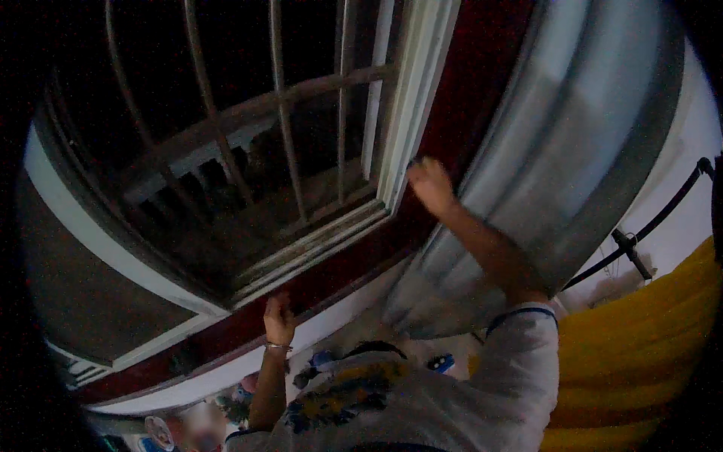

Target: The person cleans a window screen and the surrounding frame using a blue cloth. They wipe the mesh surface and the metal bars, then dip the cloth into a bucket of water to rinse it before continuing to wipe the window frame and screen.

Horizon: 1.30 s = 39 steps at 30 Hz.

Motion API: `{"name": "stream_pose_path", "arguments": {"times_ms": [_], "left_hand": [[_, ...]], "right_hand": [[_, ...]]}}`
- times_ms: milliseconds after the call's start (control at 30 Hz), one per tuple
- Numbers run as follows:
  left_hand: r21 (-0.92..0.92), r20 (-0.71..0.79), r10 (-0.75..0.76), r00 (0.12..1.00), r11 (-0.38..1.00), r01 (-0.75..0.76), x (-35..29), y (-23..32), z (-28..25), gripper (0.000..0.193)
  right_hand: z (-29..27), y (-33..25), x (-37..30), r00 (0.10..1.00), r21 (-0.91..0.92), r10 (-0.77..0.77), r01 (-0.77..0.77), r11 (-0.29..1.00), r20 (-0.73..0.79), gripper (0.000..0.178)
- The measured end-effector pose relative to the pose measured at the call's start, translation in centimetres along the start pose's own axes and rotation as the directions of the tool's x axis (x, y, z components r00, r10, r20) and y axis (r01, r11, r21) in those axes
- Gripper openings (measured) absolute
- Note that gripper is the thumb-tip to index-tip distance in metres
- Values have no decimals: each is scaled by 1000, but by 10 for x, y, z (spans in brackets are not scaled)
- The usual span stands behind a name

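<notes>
While raised — right hand (429, 184) beside window frame (410, 105)

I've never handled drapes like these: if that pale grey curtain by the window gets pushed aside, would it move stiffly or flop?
Probably floppy: the grey curtain hangs in long soft folds and bunches near its lower end. It looks fairly light, since the right hand at its edge appears to shift it alone. It would likely slide rather than tip, though its rail is out of view.

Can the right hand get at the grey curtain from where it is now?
Probably yes. The right hand is raised at the white window frame, right beside the grey curtain, and nothing visible stands between them. The left hand rests lower, on the red sill.
</notes>
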State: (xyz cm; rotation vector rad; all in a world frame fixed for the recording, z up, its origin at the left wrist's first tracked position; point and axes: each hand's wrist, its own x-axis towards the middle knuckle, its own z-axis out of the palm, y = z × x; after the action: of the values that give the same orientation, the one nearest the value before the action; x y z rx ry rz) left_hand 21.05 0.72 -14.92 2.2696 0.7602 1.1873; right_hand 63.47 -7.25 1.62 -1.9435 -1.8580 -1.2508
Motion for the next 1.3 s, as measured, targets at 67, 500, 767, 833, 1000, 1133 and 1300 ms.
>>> {"name": "stream_pose_path", "arguments": {"times_ms": [67, 500, 767, 833, 1000, 1133, 1300], "left_hand": [[-26, -10, 38, 999, 999, -38, 4, 7, 17, 30], [49, -167, -22, 986, 998, 31, 79, 41, 49, 32], [8, -100, -148, 984, 989, 150, 77, 34, 56, 29], [-40, -108, -35, 994, 999, 31, 80, 33, 60, 28], [52, -120, 30, 992, 998, -24, 72, 26, 43, 26], [-129, -45, 28, 999, 991, -33, 108, 46, 70, 24], [-192, 28, -17, 999, 981, 22, 116, 39, 80, 24]], "right_hand": [[-50, 40, 47, 975, -94, 168, -182, 979, -142, 7], [-323, 283, 415, 728, -581, -55, -497, 645, -683, 17], [-210, 178, 314, 811, -507, 18, -383, 772, -585, 17], [-207, 160, 275, 880, -566, -89, -220, 795, -467, 16], [-235, 211, 335, 848, -499, 25, -335, 799, -530, 13], [-331, 271, 375, 756, -418, 159, -510, 752, -635, 15], [-275, 226, 325, 797, -398, 300, -540, 741, -524, 19]]}}
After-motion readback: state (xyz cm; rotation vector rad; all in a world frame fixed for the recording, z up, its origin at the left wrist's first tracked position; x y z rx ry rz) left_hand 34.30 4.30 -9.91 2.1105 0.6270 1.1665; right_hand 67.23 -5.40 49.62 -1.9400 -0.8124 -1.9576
